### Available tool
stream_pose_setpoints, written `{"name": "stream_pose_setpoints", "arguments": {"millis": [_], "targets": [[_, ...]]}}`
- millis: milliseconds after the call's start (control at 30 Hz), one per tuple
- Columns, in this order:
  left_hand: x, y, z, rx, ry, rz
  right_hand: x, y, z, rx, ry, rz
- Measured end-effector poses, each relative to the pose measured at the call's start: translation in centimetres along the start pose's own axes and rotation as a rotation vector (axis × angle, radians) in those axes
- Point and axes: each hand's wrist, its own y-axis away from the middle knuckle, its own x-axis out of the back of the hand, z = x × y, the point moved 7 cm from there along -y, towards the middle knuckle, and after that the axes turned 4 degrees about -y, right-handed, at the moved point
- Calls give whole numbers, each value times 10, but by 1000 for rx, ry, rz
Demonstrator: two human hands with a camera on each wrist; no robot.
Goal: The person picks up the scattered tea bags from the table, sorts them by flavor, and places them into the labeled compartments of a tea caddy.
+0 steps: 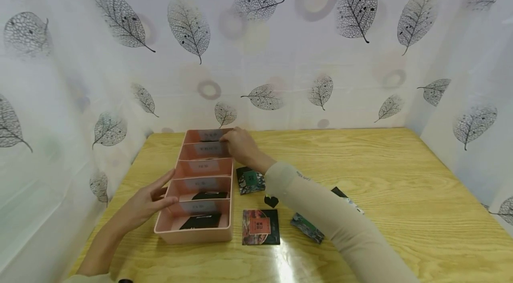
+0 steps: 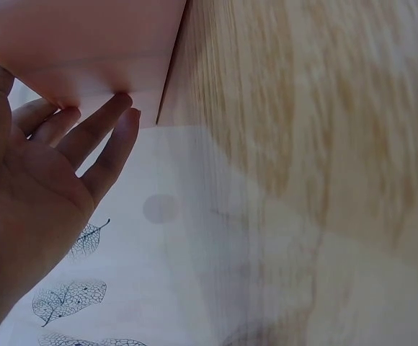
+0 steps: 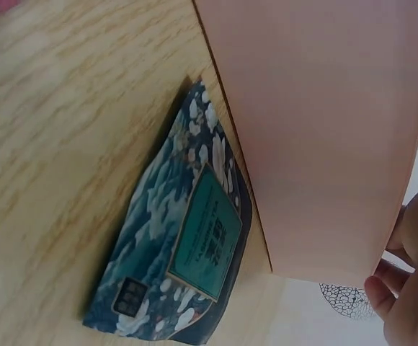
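A pink divided box stands left of centre on the wooden table, with labels on its dividers and black packets in the near compartments. At its left wall, my left hand grips the side, thumb over the rim; in the left wrist view its fingertips press the outer wall. My right hand reaches to the far right corner and holds the rim with curled fingers, which also show at the corner in the right wrist view. Its fingertips inside the box are partly hidden. A blue-green packet lies beside the right wall.
Right of the box lie a red-and-black packet, a small black heart-shaped piece and a grey-green packet. Another packet is partly covered by my right forearm. A leaf-printed curtain closes off the back and sides.
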Motion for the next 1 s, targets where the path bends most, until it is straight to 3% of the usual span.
{"name": "stream_pose_setpoints", "arguments": {"millis": [200, 500, 767, 1000], "targets": [[0, -2, 1, 2, 4, -4, 3, 3, 5, -21, -125, -13], [-1, -3, 0, 4, 0, 0, 22, 19, 19, -130, -436, -3], [-1, -3, 0, 11, 5, 4, 55, 40, 34, -153, -495, 56], [0, -2, 0, 17, 2, 8, 81, 65, 45, -165, -549, 35]]}}
